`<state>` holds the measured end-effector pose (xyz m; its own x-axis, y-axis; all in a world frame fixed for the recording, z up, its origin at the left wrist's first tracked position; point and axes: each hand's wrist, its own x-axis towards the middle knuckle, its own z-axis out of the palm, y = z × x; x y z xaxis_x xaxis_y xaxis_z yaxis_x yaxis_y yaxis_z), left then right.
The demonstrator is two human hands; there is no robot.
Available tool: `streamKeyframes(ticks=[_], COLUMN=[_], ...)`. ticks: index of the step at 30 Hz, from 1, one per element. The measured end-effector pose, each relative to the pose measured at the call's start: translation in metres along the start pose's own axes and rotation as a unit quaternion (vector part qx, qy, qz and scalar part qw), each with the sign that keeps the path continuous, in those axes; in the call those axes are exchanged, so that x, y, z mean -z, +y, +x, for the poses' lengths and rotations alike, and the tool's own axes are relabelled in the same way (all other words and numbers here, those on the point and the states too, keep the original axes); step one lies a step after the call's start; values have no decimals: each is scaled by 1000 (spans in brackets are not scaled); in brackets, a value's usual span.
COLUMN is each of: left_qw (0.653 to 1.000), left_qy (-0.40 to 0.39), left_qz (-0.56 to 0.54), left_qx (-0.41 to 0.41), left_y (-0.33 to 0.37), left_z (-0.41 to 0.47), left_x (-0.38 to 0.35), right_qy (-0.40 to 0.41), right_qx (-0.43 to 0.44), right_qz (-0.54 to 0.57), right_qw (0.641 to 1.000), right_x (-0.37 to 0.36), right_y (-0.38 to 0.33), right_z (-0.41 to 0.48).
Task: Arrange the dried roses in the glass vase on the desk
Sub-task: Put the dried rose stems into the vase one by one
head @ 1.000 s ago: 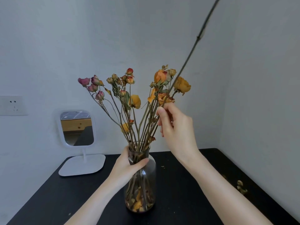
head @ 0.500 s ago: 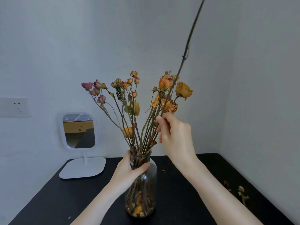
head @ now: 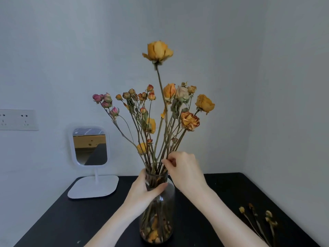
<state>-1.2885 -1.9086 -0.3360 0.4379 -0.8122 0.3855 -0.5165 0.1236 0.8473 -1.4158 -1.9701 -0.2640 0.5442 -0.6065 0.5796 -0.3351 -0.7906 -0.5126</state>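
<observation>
1. My left hand [head: 144, 191] grips the neck of a clear glass vase [head: 165, 207], fingers behind it and thumb across the front. The vase stands upright near the middle of the black surface [head: 222, 193].
2. My right hand [head: 185, 172] sits just above the vase mouth, fingers curled. Thumb and forefinger pinch what looks like the stem of a long-stemmed yellow dried rose [head: 158, 50].
3. What has changed: a second ago that stem slanted up and to the right, its flower head out of view, and my right hand was higher, among the flower heads. Now the stem stands nearly upright and its foot is down among the others at the vase mouth. The head shows well above the rest.
4. The bunch of dried roses [head: 151, 107] fans out from the vase, with pink buds on the left, small orange buds in the middle and larger yellow and orange heads on the right.
5. I judge this rose is nearly placed. It towers over the bunch, so it may need seating deeper.
6. A few loose dried stems [head: 256, 218] lie on the surface to my right, so the task looks unfinished.
7. A white-framed standing mirror [head: 89, 147] stands on the surface at the back left. A white wall socket [head: 17, 119] is on the wall at far left.
</observation>
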Motion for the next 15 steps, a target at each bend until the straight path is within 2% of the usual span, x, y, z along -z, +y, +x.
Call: streamKeyframes(ticks=[7, 10, 12, 15], left_qw=[1000, 1000, 1000, 1000], left_qy=[0, 2, 3, 1], left_qz=[6, 14, 16, 14], left_qx=[3, 5, 2, -5], left_y=[0, -1, -2, -3], left_z=[0, 0, 0, -1], left_x=[0, 0, 0, 0], right_qy=[118, 145, 122, 2], right_qx=[42, 58, 38, -29], right_qz=[89, 152, 188, 192], right_qw=[988, 976, 974, 981], right_x=[22, 27, 25, 17], right_y=[-16, -18, -15, -10], right_z=[4, 3, 2, 2])
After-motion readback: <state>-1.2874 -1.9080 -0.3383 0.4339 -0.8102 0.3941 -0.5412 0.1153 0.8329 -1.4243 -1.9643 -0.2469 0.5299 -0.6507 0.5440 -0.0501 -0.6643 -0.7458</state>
